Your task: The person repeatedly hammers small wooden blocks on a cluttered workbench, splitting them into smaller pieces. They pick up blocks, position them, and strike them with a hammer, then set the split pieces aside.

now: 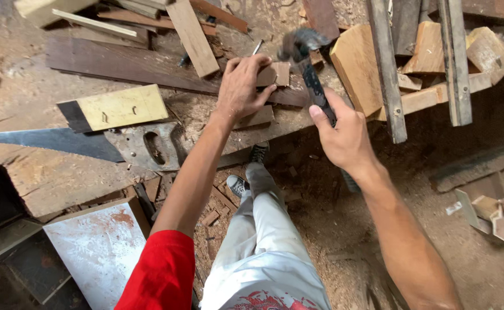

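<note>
Hammer [306, 63] in the right hand [344, 135], fingers wrapped tight round the dark handle, thumb laid along it. Head is blurred, sits far of the hand, just right of a small wood block [275, 74]. Left hand [241, 86] lies palm-down on that block, fingers curled over its near and left edges, pinning it to the workbench [39, 172]. Block rests on a long dark plank [125, 66] running left-right across the bench. A 2nd small offcut [257, 117] sits just near of the left wrist, touching the bench edge.

Left side of bench: handsaw [91, 143] lying flat, blade pointing left, wooden grip w/ cut-out toward the middle. Just far of the saw, a pale yellowish board w/ a black end [120, 107], tilted a bit. Far left, several light strips of timber [148, 23] piled loosely.

Right side: chunky tan wood blocks [358, 63] stacked, w/ two grey slats [387, 69] standing across them, near-vertical in view.

Below the bench, the person's legs in pale trousers [263, 241] and dark sneakers [237, 185] on a floor thick w/ sawdust and chips. Red sleeve [160, 270] on the left arm. Near left, a white-painted panel w/ rust-coloured stains [97, 247] lying by the bench. Far right on the floor, a few scrap pieces [499, 215].
</note>
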